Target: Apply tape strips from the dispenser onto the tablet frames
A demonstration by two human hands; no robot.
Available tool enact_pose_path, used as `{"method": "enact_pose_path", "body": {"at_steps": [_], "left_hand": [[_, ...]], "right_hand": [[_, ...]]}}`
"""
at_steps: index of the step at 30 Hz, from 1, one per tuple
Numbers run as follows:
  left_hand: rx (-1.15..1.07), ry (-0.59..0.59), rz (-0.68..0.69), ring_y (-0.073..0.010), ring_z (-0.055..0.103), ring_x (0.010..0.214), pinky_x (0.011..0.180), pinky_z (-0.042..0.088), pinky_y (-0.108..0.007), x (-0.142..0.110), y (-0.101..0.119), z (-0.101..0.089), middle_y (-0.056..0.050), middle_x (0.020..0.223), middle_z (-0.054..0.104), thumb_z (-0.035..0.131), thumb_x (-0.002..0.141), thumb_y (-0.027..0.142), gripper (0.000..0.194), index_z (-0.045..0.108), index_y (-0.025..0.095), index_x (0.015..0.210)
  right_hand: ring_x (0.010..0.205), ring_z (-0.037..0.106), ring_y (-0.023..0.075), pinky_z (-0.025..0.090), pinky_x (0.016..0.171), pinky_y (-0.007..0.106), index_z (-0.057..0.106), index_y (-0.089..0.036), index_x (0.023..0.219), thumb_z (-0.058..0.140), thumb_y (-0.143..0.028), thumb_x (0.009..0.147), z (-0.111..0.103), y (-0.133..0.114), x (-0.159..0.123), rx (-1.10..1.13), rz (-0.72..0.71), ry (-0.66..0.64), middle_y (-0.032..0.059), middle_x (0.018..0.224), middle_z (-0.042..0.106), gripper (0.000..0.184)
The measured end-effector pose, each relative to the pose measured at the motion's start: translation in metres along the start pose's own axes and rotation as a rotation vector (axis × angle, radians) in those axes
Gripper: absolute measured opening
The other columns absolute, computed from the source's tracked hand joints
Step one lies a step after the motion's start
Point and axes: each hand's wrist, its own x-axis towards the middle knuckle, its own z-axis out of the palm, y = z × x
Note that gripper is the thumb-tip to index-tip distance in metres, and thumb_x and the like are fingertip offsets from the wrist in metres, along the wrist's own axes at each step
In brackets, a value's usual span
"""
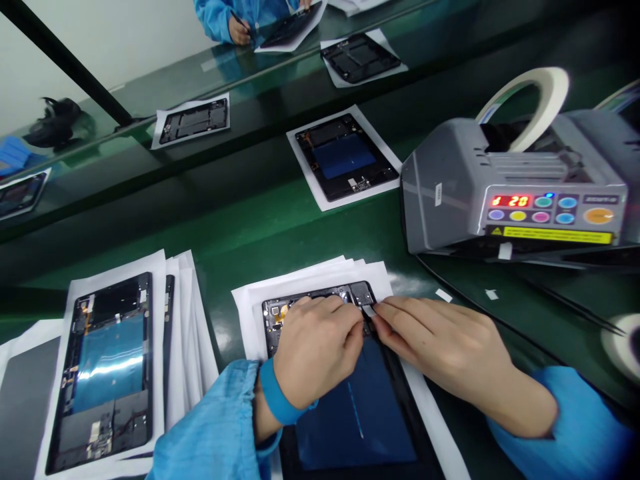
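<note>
An opened tablet (357, 400) with a dark blue panel lies on white paper sheets (250, 320) in front of me. Over its top edge, my left hand (320, 353) is curled closed, with a blue band on the wrist; whatever its fingertips hold is hidden. From the right, my right hand (445, 340) pinches a small pale piece of tape (369, 311) against the tablet's upper right part. The fingertips of both hands are close together there.
A grey tape dispenser (450, 193) with a lit display stands at right. Tweezers (575, 303) and a tape roll (623, 347) lie below it. Another open tablet (110, 367) rests on stacked paper at left. More tablets sit along the shelf, where a person's hand (239, 31) shows.
</note>
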Motion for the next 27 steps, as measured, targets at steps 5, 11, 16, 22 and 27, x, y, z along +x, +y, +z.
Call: {"method": "enact_pose_path", "body": {"at_steps": [5, 11, 16, 22, 27], "left_hand": [[0.005, -0.004, -0.002, -0.0157, 0.056, 0.067, 0.063, 0.036, -0.031, 0.0, 0.0, 0.0, 0.003, 0.071, 0.059, 0.052, 0.088, 0.02, 0.015, 0.058, 0.022, 0.075], [0.01, -0.008, -0.007, -0.0156, 0.056, 0.067, 0.063, 0.036, -0.032, 0.001, 0.0, 0.0, 0.003, 0.07, 0.059, 0.051, 0.088, 0.021, 0.016, 0.058, 0.022, 0.075], [0.013, -0.014, -0.001, -0.0156, 0.057, 0.069, 0.065, 0.038, -0.032, -0.001, 0.0, 0.001, 0.004, 0.072, 0.06, 0.052, 0.088, 0.02, 0.014, 0.058, 0.022, 0.076], [0.022, -0.016, 0.007, -0.0155, 0.057, 0.069, 0.063, 0.037, -0.032, -0.001, -0.001, 0.001, 0.003, 0.073, 0.06, 0.05, 0.089, 0.022, 0.016, 0.057, 0.022, 0.076], [0.062, -0.029, -0.011, -0.0161, 0.058, 0.068, 0.063, 0.038, -0.032, 0.0, 0.0, 0.0, 0.002, 0.072, 0.061, 0.05, 0.09, 0.023, 0.017, 0.059, 0.022, 0.075]], "right_hand": [[0.063, 0.058, 0.0127, 0.041, 0.061, 0.028, 0.064, -0.013, 0.083, 0.059, -0.015, 0.087, 0.0, 0.0, 0.001, 0.014, 0.002, -0.022, 0.0035, 0.079, 0.068, 0.007], [0.064, 0.054, 0.0145, 0.036, 0.06, 0.031, 0.066, -0.014, 0.082, 0.054, -0.016, 0.089, -0.002, -0.001, 0.006, 0.051, 0.025, -0.089, 0.0034, 0.076, 0.064, 0.013], [0.065, 0.05, 0.0152, 0.034, 0.06, 0.031, 0.067, -0.015, 0.084, 0.049, -0.014, 0.09, -0.003, -0.001, 0.007, 0.076, 0.02, -0.155, 0.0029, 0.072, 0.059, 0.019], [0.061, 0.046, 0.0151, 0.033, 0.059, 0.031, 0.067, -0.016, 0.086, 0.046, -0.015, 0.091, -0.008, 0.0, 0.008, 0.061, -0.047, -0.217, 0.0026, 0.071, 0.055, 0.022], [0.063, 0.05, 0.0158, 0.038, 0.062, 0.032, 0.067, -0.011, 0.094, 0.047, -0.012, 0.088, -0.01, -0.005, 0.004, -0.009, -0.083, -0.252, 0.0031, 0.07, 0.055, 0.021]]}}
